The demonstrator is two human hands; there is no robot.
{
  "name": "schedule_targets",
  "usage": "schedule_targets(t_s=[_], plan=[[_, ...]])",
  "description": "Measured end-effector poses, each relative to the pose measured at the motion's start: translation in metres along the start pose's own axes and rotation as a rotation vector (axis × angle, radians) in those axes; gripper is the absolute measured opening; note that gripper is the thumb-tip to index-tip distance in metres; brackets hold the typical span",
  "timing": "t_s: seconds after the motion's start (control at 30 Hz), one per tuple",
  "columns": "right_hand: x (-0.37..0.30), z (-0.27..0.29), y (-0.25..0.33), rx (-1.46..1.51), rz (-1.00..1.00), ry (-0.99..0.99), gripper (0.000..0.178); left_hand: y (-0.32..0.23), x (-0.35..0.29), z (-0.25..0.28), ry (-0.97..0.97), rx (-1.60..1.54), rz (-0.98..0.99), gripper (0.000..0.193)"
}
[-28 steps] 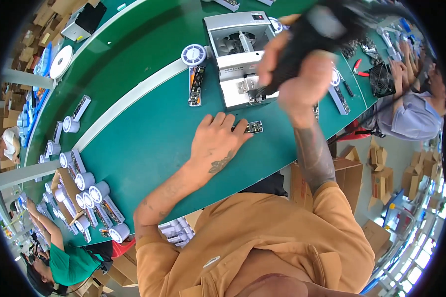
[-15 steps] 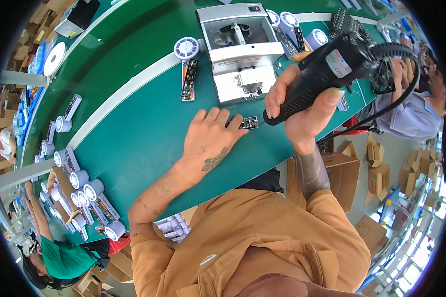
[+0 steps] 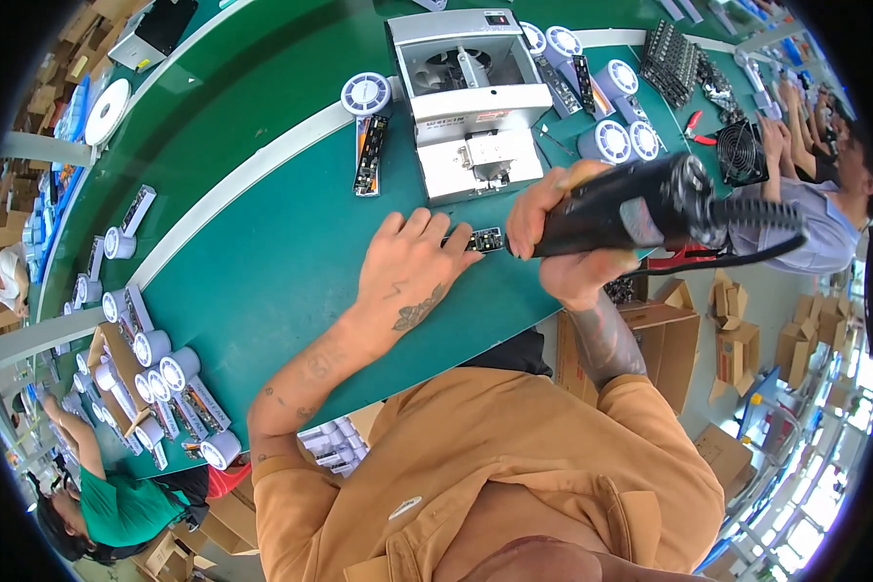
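Left hand holding circuit board; right hand gripping black tool.

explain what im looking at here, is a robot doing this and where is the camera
No robot: these are a person's bare hands, seen from a wide camera worn on their head, looking down, so straight edges bend. The left hand holds a small circuit board at the green table. The right hand grips a black corded tool, perhaps an electric screwdriver, its front end close to the board; contact is unclear. Beyond stands a silver machine, with white round-headed parts around the table.
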State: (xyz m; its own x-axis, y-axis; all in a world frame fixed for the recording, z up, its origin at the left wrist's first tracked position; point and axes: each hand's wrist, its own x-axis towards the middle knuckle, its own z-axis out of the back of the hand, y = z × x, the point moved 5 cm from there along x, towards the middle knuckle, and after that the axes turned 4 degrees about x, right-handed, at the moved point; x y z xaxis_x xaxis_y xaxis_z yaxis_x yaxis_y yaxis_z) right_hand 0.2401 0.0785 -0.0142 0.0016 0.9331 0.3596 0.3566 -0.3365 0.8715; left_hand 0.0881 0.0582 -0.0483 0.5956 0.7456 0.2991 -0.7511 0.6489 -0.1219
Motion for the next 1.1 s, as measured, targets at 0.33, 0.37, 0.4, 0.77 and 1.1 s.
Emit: schedule_targets(t_s=[0.33, 0.37, 0.4, 0.77, 1.1], plan=[[0.042, -0.018, 0.044, 0.381, 0.167, -0.078, 0.102, -0.016, 0.006, -0.004, 0.071, 0.080, 0.006, 0.039], [0.052, -0.019, 0.043, 0.054, 0.094, 0.018, 0.107, -0.019, 0.007, 0.001, 0.069, 0.085, 0.006, 0.039], [0.063, -0.022, 0.037, -0.019, 0.141, -0.067, 0.107, -0.025, 0.007, 0.009, 0.029, 0.158, 0.004, 0.044], [0.046, -0.048, 0.028, -0.105, 0.150, 0.045, 0.090, 0.020, -0.022, 0.071, 0.367, 0.104, 0.194, 0.057], [0.043, -0.066, 0.004, -0.008, 0.114, 0.062, 0.092, 0.023, -0.021, 0.069, 0.393, 0.081, 0.188, 0.052]])
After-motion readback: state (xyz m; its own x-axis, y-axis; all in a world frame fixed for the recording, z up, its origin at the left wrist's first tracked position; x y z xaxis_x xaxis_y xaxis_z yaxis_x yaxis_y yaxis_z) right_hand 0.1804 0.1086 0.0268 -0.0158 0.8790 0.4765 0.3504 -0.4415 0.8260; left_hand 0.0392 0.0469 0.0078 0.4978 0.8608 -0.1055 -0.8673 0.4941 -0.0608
